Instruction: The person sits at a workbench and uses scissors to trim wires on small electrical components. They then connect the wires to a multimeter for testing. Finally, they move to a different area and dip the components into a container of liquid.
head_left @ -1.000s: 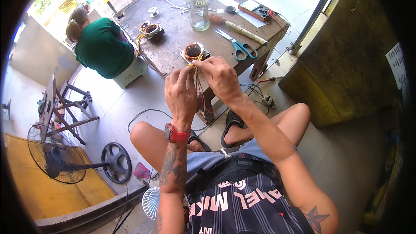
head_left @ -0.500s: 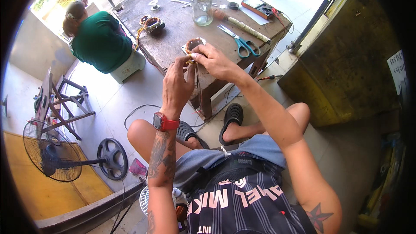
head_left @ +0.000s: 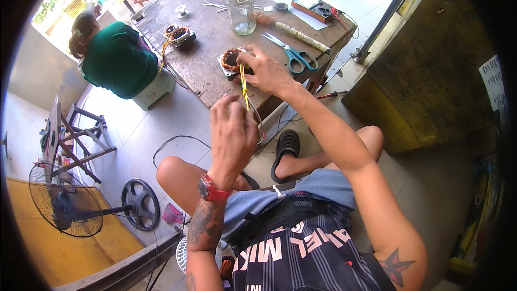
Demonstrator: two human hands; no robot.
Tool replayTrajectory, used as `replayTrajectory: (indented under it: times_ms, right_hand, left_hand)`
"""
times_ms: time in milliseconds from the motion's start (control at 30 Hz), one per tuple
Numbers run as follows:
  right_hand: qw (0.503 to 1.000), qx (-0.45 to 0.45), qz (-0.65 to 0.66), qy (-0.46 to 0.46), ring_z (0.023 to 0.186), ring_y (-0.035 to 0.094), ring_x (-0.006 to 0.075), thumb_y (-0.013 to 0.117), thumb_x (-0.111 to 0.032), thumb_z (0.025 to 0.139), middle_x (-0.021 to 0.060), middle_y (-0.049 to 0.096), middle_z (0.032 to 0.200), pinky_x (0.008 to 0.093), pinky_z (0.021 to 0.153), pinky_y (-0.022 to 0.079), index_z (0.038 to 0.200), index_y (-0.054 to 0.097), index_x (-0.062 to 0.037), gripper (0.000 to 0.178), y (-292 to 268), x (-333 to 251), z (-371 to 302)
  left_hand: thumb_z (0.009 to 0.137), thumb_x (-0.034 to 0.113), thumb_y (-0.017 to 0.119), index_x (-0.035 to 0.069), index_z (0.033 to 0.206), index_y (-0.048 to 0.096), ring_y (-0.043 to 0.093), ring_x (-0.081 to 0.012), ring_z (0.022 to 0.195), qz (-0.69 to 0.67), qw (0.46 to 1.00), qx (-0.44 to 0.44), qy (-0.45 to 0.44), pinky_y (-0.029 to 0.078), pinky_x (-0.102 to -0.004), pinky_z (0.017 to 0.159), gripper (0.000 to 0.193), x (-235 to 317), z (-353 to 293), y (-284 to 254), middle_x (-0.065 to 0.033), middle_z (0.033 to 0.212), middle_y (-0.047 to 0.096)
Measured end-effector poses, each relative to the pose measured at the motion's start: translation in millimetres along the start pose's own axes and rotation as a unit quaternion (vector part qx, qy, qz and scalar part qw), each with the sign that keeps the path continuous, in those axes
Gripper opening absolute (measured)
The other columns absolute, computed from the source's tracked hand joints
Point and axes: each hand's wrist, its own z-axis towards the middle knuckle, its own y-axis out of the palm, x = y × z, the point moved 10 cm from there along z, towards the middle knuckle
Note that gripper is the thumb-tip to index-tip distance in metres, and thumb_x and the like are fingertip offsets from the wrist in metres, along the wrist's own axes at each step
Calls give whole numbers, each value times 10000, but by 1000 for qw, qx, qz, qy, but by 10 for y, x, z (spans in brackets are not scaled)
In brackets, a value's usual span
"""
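Note:
A small motor stator with copper windings sits at the near edge of a worn wooden table. My right hand rests on it and grips it against the tabletop. Yellow lead wires run from the stator down toward me. My left hand is raised in front of the table edge, fingers closed around the lower ends of those wires. A red watch sits on my left wrist.
On the table stand a clear glass bottle, blue-handled scissors, a wrapped stick tool, a second stator and a meter. A person in a green shirt sits at left. A floor fan lies lower left.
The stator has gone from held up between both hands to resting on the table edge. My right hand stays on it while my left hand has drawn the wires back toward me.

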Motion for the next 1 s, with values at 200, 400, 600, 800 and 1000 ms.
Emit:
replayTrajectory:
  times_ms: [200,400,600,800,1000]
  right_hand:
    - [993,-47,110,-3,1326,538,439,745,-204,864,235,527,1454,481,1139,449,1375,569,-100,550,-59,171,22]
    - [996,15,-44,78,1258,626,311,690,-370,920,168,632,1383,433,1086,494,1380,623,-109,533,-1047,1170,236]
    - [919,68,-343,185,1370,523,383,737,-717,772,209,583,1422,515,1129,447,1486,534,-151,933,-1949,2588,830]
    - [911,-40,-310,268,1368,533,432,820,-789,561,264,553,1464,503,1108,477,1551,458,-161,1227,-1703,3420,1164]
    - [934,99,-241,245,1137,700,357,833,-812,551,276,681,1258,439,952,580,1454,559,-52,1212,-2515,3255,944]
  left_hand:
    - [877,300,778,32,1169,559,544,-386,1209,31,999,25,-26,406,-477,1056,452,-301,549,-112,-177,1226,613]
    - [825,221,792,111,1408,552,569,-351,1238,169,981,-82,52,413,-490,1081,640,-463,1032,570,-139,1216,682]
    - [861,200,769,202,1477,561,628,-295,1185,228,968,-93,57,443,-451,1020,650,-692,1311,784,-103,1142,736]
    - [839,171,777,171,1395,611,701,-308,1084,117,965,-236,4,507,-454,959,580,-1002,1565,916,-142,1117,751]
    - [861,-14,817,58,1232,552,677,-143,1018,-363,912,-113,-153,553,-294,879,461,-1449,1454,807,-73,1086,724]
